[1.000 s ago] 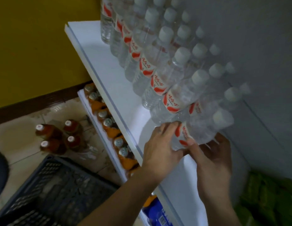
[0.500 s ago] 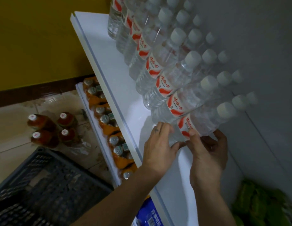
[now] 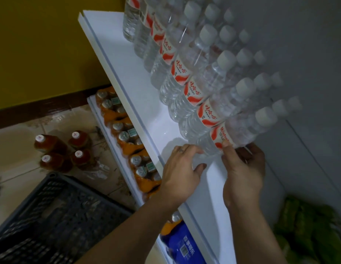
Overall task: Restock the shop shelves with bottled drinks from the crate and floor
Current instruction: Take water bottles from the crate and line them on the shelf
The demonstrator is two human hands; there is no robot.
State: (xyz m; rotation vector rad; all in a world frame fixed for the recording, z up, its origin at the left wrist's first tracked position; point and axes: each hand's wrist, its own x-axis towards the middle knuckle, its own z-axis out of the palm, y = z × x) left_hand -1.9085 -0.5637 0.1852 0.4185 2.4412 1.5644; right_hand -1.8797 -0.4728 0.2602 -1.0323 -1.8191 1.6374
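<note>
Right grip (image 3: 244, 168) wraps the nearest clear plastic water bottle (image 3: 245, 128) (white cap, red-white label), thumb on label, fingers behind. Left grip (image 3: 182, 168) has fingers out straight against that bottle's base and holds nothing. Bottle sits at the near end of the water-bottle row (image 3: 185, 77) on the white upper shelf (image 3: 127, 73). Four reddish-brown bottles (image 3: 59, 149) stand on the tiled floor (image 3: 13, 134) near the dark plastic crate (image 3: 51, 216).

Two forearms (image 3: 139, 221) rise from the lower edge of the frame, both bare through wrist and hand. Left hand (image 3: 182, 168), centre frame: a small dark mark on one knuckle; ring or stain cannot be told. Right hand (image 3: 242, 168), right of centre: bare, thumbnail short.
</note>
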